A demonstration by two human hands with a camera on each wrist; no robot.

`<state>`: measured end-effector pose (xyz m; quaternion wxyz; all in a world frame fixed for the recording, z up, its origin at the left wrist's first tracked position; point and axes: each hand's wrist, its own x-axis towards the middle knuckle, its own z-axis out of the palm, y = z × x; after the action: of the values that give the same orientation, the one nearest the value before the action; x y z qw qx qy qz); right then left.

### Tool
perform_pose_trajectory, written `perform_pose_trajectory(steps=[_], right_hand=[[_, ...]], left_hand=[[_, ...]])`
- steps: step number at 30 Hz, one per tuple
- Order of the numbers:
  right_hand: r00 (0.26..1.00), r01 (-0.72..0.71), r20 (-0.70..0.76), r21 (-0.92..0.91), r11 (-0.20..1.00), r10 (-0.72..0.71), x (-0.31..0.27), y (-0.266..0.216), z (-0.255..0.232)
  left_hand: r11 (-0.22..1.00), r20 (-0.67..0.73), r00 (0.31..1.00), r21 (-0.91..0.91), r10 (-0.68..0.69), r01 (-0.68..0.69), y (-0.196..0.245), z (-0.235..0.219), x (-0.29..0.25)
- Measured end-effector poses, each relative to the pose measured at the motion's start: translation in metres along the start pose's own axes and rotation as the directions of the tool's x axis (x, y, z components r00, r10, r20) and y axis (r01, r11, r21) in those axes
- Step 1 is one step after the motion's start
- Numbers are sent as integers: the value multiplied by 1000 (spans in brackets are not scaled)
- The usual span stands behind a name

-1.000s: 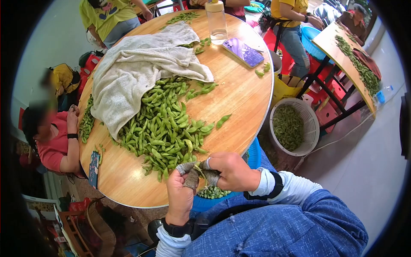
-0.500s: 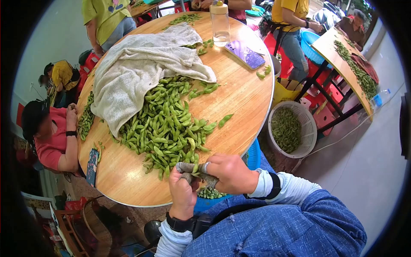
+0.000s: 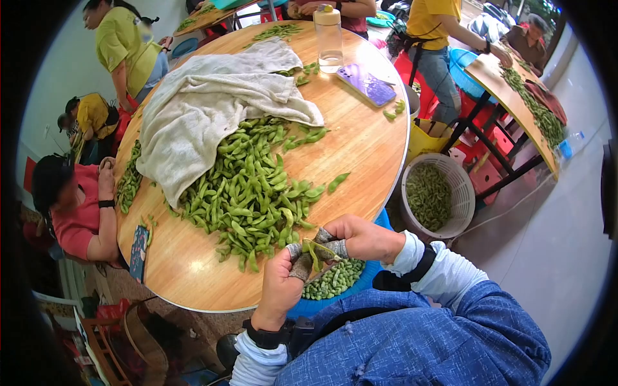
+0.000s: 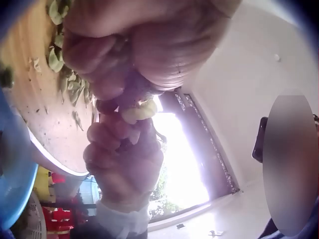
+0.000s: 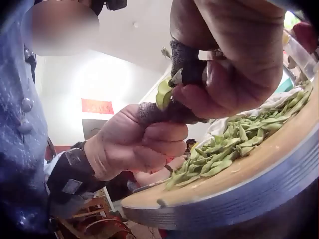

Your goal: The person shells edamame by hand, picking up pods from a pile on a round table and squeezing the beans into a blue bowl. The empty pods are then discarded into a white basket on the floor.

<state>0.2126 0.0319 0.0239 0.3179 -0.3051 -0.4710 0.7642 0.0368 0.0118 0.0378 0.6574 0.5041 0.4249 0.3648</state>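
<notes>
A green pod point(image 3: 313, 255) is pinched between both hands at the table's near edge. The left hand point(image 3: 281, 283), with grey wraps on thumb and finger, grips the pod's left side; the right hand point(image 3: 364, 239), wrapped likewise, pinches its right side. In the right wrist view the pod point(image 5: 163, 94) shows between the wrapped fingers, and in the left wrist view a pale green piece point(image 4: 139, 111) sits between the hands. Below them, a blue basin point(image 3: 367, 276) holds shelled beans point(image 3: 335, 280). A heap of pods point(image 3: 248, 193) lies just beyond the hands.
On the round table point(image 3: 360, 154) are a beige cloth point(image 3: 193, 109), a bottle point(image 3: 329, 42), a purple phone point(image 3: 367, 85) and a dark patterned item point(image 3: 138, 254). A white basket point(image 3: 460, 193) of pods stands on the floor at right. Several people sit or stand around.
Both hands have moved slightly apart, the right one up and rightward, showing more of the beans in the basin. The person in the light green shirt at the back has shifted left.
</notes>
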Motion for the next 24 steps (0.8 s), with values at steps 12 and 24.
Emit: perform_pose_trajectory(steps=[12,24], right_hand=[[779,83,-441,-633,770,-446,-7,-15,-18],[980,132,-138,-83,988,-143,-7,0,18]], left_hand=[[965,-126,974,-209,-189,160,-4,-12,0],[979,111,974,-30,-198,203,-1,-9,-3]])
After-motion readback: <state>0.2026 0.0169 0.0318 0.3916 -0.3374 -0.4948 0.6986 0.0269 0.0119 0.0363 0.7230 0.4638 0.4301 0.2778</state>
